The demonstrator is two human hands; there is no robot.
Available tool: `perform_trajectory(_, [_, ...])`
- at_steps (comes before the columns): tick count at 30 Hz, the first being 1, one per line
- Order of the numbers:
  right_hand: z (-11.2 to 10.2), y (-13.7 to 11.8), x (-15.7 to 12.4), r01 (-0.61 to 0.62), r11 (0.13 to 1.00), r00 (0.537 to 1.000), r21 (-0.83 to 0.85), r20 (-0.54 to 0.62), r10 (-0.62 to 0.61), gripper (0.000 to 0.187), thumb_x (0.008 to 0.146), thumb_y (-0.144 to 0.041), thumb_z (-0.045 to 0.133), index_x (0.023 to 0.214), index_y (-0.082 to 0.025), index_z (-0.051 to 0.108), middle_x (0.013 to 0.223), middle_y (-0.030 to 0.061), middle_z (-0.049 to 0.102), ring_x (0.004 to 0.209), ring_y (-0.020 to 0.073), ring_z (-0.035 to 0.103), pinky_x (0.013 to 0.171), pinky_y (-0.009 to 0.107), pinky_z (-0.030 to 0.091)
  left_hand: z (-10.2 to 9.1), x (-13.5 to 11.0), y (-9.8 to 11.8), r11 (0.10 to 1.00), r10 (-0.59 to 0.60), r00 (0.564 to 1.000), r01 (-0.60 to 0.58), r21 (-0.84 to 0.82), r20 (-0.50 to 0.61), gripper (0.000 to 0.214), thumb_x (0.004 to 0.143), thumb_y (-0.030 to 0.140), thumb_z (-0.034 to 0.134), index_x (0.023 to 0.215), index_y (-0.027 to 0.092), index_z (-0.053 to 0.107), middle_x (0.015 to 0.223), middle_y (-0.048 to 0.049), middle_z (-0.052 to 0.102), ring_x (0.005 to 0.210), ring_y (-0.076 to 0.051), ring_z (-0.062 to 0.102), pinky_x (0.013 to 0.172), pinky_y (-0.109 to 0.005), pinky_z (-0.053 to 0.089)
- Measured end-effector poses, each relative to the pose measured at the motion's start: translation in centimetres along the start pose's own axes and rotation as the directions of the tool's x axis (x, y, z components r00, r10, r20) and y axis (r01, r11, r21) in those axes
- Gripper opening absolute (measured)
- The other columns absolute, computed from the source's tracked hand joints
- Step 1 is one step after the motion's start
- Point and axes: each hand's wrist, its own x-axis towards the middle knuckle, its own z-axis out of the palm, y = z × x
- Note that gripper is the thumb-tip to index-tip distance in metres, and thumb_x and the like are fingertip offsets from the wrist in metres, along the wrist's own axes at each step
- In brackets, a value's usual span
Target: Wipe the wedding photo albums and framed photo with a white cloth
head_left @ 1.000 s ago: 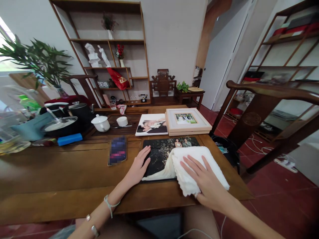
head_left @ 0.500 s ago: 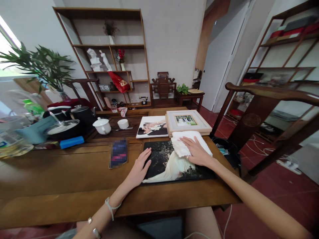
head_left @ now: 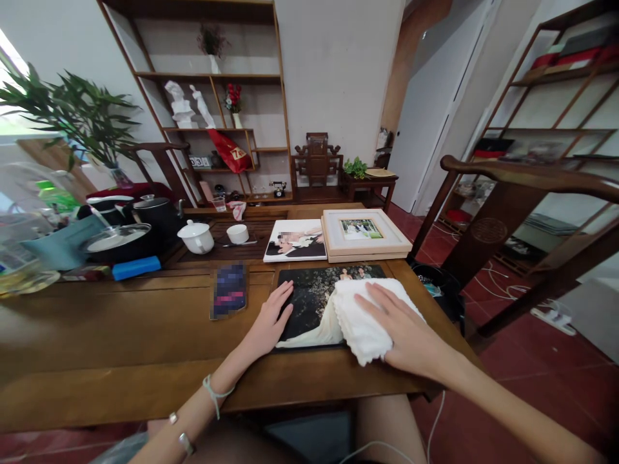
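Note:
A dark photo print (head_left: 312,303) of a couple lies flat on the wooden table (head_left: 120,335) in front of me. My left hand (head_left: 268,322) rests open on its left edge, fingers spread flat. A folded white cloth (head_left: 362,316) lies on the print's right half. Pressing down on that cloth is my right hand (head_left: 403,325), its fingers stretched out flat.
Beyond the print lie another photo print (head_left: 296,240) and a stack of light wooden frames (head_left: 363,233). A phone (head_left: 229,290) lies to the left. Teapot (head_left: 196,237), cup (head_left: 237,233), kettles and a blue bar (head_left: 135,267) fill the far left. A wooden chair (head_left: 512,219) stands right.
My right hand slid the cloth up to the print's top edge, then drew it back down to the lower right. My left hand stayed on the print's left edge.

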Motion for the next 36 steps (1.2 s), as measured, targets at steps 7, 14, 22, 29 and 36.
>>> perform_trajectory(7, [0.5,5.3,6.2,-0.008,0.993,1.0,-0.12,0.021,0.011,0.083,0.069,-0.022,0.056,0.148,-0.021,0.031,0.156,0.0154,0.021,0.144,0.0307,0.013,0.11,0.063,0.0,-0.1,0.0,-0.1,1.0,-0.026,1.0,0.026,0.006,0.01,0.042,0.097,0.036,0.037,0.137,0.024,0.046,0.15,-0.0079,0.04,0.142,-0.022,0.032,0.117,-0.049,0.024])
perform_trajectory(14, [1.3,4.9,5.8,-0.012,0.988,0.999,-0.153,-0.045,0.005,0.073,0.076,-0.023,0.051,0.146,-0.015,0.034,0.156,0.0152,0.022,0.144,0.0325,0.013,0.111,0.062,0.004,-0.1,-0.1,0.1,1.0,-0.022,1.0,0.022,-0.006,0.009,0.043,0.097,0.036,0.037,0.138,0.026,0.045,0.15,-0.0072,0.04,0.141,-0.022,0.032,0.117,-0.048,0.024])
perform_trajectory(22, [1.4,0.0,-1.5,-0.012,0.984,0.998,-0.177,-0.07,-0.001,0.091,0.064,-0.019,0.051,0.151,-0.021,0.023,0.158,0.0102,0.016,0.144,0.0352,0.009,0.111,0.065,0.003,0.0,-0.1,0.1,1.0,-0.026,1.0,0.026,-0.016,0.0,0.043,0.097,0.037,0.037,0.138,0.025,0.045,0.151,-0.0072,0.039,0.142,-0.022,0.031,0.118,-0.047,0.023])
perform_trajectory(29, [1.1,0.9,-0.9,-0.028,0.994,0.998,-0.106,-0.055,0.023,0.084,0.069,-0.02,0.049,0.15,-0.021,0.027,0.158,0.0071,0.018,0.145,0.0296,0.009,0.113,0.06,0.002,-0.2,-0.1,0.2,1.0,-0.02,1.0,0.02,-0.009,0.016,0.043,0.097,0.036,0.037,0.138,0.024,0.044,0.151,-0.0078,0.038,0.142,-0.022,0.03,0.118,-0.047,0.022])
perform_trajectory(36, [0.9,5.2,6.3,-0.142,0.984,0.989,-0.104,0.02,0.145,0.055,0.085,-0.025,0.044,0.139,-0.014,0.046,0.156,0.0125,0.023,0.144,0.0296,0.012,0.113,0.059,0.006,-0.3,-0.1,0.1,1.0,-0.015,1.0,0.015,-0.001,0.023,0.043,0.097,0.036,0.037,0.138,0.024,0.044,0.151,-0.0079,0.038,0.142,-0.021,0.03,0.118,-0.047,0.023])
